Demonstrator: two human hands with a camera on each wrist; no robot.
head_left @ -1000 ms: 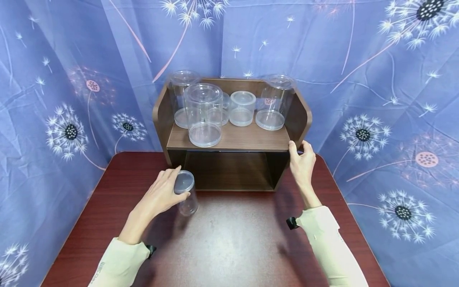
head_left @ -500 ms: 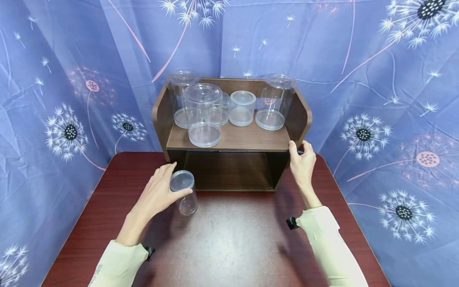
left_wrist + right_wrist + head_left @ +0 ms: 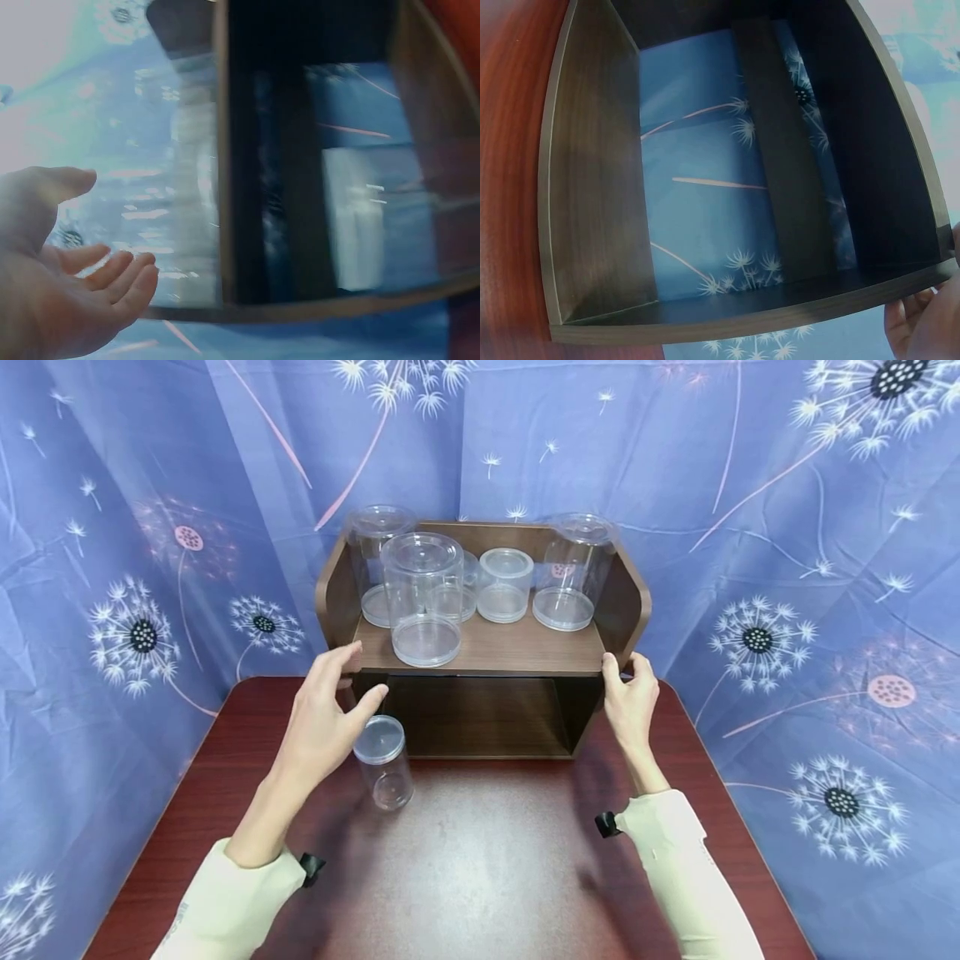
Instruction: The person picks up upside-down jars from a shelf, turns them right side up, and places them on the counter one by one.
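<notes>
My left hand (image 3: 315,722) is raised with nothing in it, thumb and fingers spread, near the left end of a two-tier brown wooden shelf (image 3: 517,653). Just below it, a clear lidded jar (image 3: 386,768) stands on the table. In the left wrist view, blurred, the palm and relaxed fingers (image 3: 124,289) show beside the shelf's side. A large clear jar (image 3: 425,639) stands on the upper tier at the front left. At the shelf's right corner my right hand (image 3: 632,702) grips the side panel, its fingers (image 3: 911,311) partly hidden behind the panel in the right wrist view.
Tall clear jars stand at the back left (image 3: 375,602) and back right (image 3: 564,610) of the upper tier, with a small frosted-lid jar (image 3: 504,597) between. The lower compartment (image 3: 472,718) faces the red-brown table (image 3: 480,843). Blue dandelion-print curtains (image 3: 525,435) surround it.
My left hand has let go of the jar on the table and risen away, up toward the shelf's left end. The right hand stays at the shelf's right corner.
</notes>
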